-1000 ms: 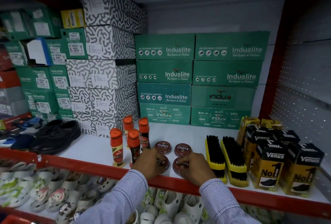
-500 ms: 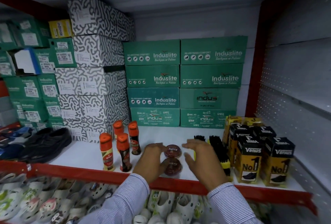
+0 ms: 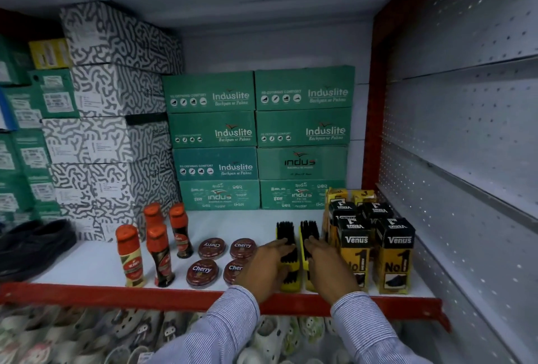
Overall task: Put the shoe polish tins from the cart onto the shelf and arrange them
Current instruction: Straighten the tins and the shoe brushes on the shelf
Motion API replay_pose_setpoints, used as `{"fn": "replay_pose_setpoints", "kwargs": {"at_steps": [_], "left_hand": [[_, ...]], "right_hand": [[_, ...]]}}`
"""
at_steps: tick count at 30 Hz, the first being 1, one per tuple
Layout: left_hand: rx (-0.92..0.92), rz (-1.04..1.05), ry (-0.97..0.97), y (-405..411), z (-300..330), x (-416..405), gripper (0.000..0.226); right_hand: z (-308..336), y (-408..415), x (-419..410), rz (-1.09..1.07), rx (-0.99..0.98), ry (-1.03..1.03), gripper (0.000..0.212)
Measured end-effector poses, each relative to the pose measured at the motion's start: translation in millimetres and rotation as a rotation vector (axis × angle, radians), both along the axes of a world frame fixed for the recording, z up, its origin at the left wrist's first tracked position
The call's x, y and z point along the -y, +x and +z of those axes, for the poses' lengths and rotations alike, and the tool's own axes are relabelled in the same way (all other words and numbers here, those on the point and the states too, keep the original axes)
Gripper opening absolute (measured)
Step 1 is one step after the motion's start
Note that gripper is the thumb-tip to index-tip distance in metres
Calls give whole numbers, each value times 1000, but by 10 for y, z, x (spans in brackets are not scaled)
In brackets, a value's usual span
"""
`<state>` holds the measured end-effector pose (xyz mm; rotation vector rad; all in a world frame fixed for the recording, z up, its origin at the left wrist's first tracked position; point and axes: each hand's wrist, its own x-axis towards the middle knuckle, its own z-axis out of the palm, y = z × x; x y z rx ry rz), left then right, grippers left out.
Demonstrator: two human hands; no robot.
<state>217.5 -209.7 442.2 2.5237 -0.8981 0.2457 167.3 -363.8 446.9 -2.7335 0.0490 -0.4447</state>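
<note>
Tins (image 3: 212, 248) of Cherry shoe polish, four round, flat, dark-red metal discs, sit two-by-two on the white shelf (image 3: 87, 264). At their three o'clock, left hand (image 3: 263, 266) and right hand (image 3: 327, 267) rest flat, fingers extended, on two yellow-backed bristle brushes (image 3: 286, 235).

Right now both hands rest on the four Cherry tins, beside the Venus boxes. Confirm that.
Not quite. In the head view the left hand and right hand rest on the two yellow brushes, beside the Venus boxes. The four Cherry tins lie untouched to their left.
</note>
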Motion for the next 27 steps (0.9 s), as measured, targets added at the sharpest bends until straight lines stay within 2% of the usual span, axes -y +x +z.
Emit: {"fn": "replay_pose_setpoints", "kwargs": {"at_steps": [11,16,18,23,27], "left_hand": [[-11,13,-4,-108,88,23,51],[10,7,17,-133,127,-22,54],[48,12,0,-152,155,-13,54],[190,-25,-172,-307,394,290,48],[267,-161,-205,-522,550,701,49]], "right_hand": [[54,-34,-20,10,3,-22,55],[264,-189,9,122,199,5,66],[412,-354,77,139,297,18,64],[671,-667,415,-31,487,27,55],[615,-618,751,-233,363,6,53]]}}
